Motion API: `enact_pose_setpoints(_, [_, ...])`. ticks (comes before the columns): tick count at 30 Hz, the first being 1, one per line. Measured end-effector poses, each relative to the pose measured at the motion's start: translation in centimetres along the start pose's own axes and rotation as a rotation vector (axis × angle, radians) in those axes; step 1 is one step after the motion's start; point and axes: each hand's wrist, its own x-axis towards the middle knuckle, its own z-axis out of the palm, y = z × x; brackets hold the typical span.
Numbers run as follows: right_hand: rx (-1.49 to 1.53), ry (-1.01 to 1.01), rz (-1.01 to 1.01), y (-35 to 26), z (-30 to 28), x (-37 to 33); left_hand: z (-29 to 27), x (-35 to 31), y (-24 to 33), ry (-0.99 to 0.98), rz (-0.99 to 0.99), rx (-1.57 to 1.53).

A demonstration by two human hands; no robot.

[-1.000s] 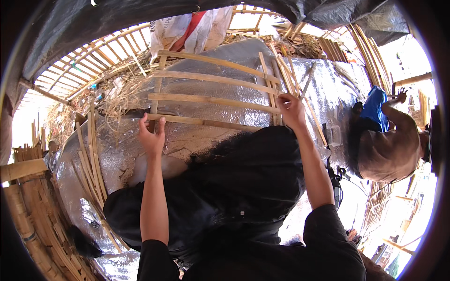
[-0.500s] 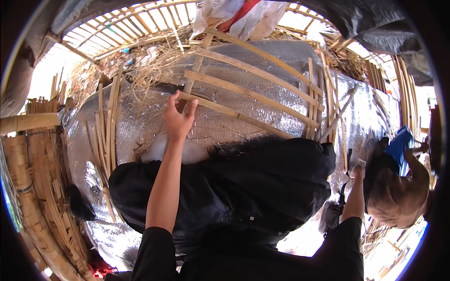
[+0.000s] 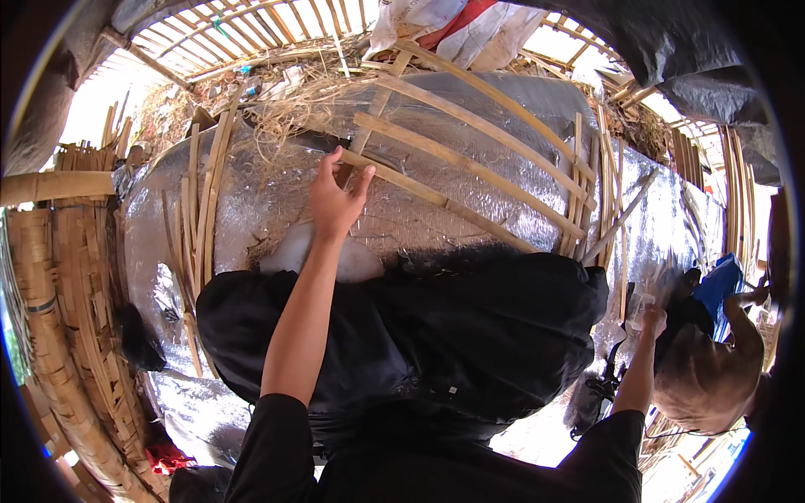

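A lattice of split bamboo slats (image 3: 470, 172) lies on a silvery foil sheet (image 3: 277, 189) in front of my black-clad legs (image 3: 402, 335). My left hand (image 3: 338, 201) holds the left end of its nearest slat (image 3: 419, 190), thumb on the near side and fingers around the tip. The slats' right ends meet upright strips (image 3: 577, 180). Far out to the right, beside a person in brown, my right hand (image 3: 653, 319) is closed. Something small and pale shows at its fingers, too blurred to name. A whitish rounded thing (image 3: 356, 261) sits under my left forearm.
Loose bamboo strips (image 3: 205, 201) lie at the left, and thick bamboo poles (image 3: 38, 293) stand beyond them. Dry fibres (image 3: 293, 117) and sacks (image 3: 470, 33) are at the back. A person in brown (image 3: 708, 373) sits close on the right, beside blue cloth (image 3: 717, 289).
The view has shifted a little, so the lattice appears farther right. My left hand stays on the slat end. My right hand has come slightly nearer to me.
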Motion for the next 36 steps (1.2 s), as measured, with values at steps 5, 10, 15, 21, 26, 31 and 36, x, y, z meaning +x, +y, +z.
enact_pose_setpoints(5, [0.176,0.328,-0.26,-4.7,-2.2,1.8,1.1,0.3,-1.1,0.017,0.042,-0.05])
enact_pose_setpoints(10, [0.866,-0.082,-0.604,-28.9,-2.6,-8.9,-0.3,0.3,-1.3,0.026,0.08,0.039])
enact_pose_setpoints(15, [1.206,-0.459,-0.882,-54.3,-10.1,-28.7,-0.5,0.2,-0.2,0.011,0.017,-0.014])
enact_pose_setpoints(21, [1.281,-0.565,-1.064,-64.8,-11.2,-35.5,-0.1,0.2,-1.4,-0.029,-0.063,-0.064])
enact_pose_setpoints(26, [1.125,-0.427,-1.066,-65.1,-10.8,-35.2,-0.3,0.0,-0.4,-0.052,-0.116,-0.023])
enact_pose_setpoints(31, [1.091,-0.357,-1.172,-65.6,-11.0,-35.9,-0.3,0.0,-0.9,-0.019,-0.103,-0.058])
enact_pose_setpoints(36, [0.971,-0.28,-1.242,-66.0,-11.3,-35.9,-0.5,0.2,-0.4,-0.037,-0.118,-0.066])
